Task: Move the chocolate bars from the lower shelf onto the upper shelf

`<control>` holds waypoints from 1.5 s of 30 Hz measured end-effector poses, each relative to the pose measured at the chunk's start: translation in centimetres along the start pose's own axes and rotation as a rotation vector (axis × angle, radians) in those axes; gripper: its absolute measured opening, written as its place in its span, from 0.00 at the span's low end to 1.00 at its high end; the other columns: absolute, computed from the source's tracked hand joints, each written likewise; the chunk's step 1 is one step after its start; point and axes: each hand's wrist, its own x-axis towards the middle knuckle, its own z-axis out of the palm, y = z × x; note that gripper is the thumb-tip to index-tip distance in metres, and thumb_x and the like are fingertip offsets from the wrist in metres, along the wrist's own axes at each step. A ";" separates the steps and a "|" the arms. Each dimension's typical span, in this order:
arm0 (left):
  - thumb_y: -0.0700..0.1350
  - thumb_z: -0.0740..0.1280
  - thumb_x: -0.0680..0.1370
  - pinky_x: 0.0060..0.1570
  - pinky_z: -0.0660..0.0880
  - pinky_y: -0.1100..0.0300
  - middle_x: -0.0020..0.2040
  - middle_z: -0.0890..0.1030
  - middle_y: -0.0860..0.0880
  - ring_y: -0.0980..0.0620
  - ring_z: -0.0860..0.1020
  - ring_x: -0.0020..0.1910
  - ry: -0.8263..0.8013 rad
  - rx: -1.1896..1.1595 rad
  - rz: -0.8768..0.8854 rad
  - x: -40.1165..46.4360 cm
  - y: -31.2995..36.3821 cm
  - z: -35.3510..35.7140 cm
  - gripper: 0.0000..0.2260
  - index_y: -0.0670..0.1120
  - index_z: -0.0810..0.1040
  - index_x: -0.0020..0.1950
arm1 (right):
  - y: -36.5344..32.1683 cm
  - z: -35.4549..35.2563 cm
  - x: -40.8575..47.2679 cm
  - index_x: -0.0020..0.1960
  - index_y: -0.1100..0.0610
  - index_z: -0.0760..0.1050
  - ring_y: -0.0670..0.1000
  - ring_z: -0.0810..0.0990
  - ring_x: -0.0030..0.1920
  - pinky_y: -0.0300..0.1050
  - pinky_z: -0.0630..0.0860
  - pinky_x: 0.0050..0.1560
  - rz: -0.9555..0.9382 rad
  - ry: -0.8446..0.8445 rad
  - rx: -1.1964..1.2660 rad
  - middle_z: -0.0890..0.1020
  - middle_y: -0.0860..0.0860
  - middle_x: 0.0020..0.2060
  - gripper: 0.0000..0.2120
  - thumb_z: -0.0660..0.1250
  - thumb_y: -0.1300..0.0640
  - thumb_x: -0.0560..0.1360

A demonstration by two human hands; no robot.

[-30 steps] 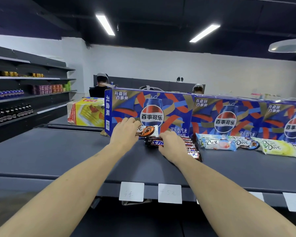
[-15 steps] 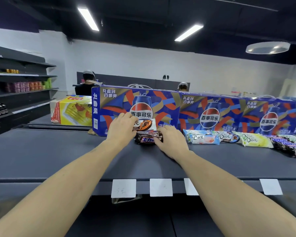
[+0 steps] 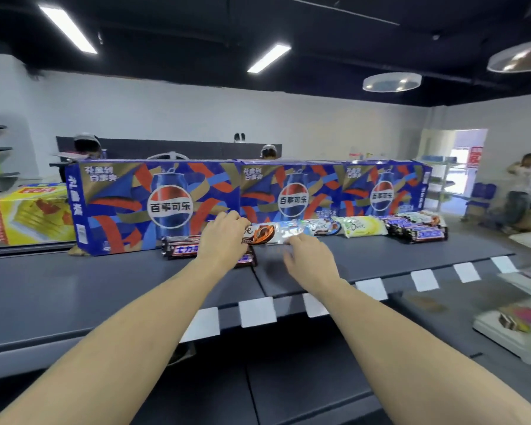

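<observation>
Left hand [image 3: 224,237], fingers curled, gripped my Dove bar [image 3: 259,234] above the Snickers bars [image 3: 181,248]; right hand [image 3: 308,259] hovered relaxed, fingers apart, over the upper shelf [image 3: 105,289].

Matt grey upper shelf [image 3: 105,289]; glossy foil choc bars [image 3: 181,247]; glossy printed cardboard boxes [image 3: 154,204].

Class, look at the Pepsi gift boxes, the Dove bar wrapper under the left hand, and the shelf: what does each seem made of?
Pepsi gift boxes: likely printed cardboard, folded edges, slight sheen.
Dove bar wrapper: probably glossy plastic film, crinkled highlights.
Shelf: apparently matte dark painted metal; thin flat panels. Uncertain.
</observation>
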 end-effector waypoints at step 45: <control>0.46 0.69 0.76 0.52 0.75 0.53 0.56 0.75 0.48 0.48 0.73 0.56 0.057 -0.373 0.224 22.6 55.1 16.5 0.17 0.47 0.75 0.64 | 58.1 -6.6 -1.2 0.66 0.53 0.71 0.56 0.75 0.59 0.50 0.72 0.53 0.363 0.012 -0.041 0.77 0.53 0.60 0.18 0.57 0.47 0.80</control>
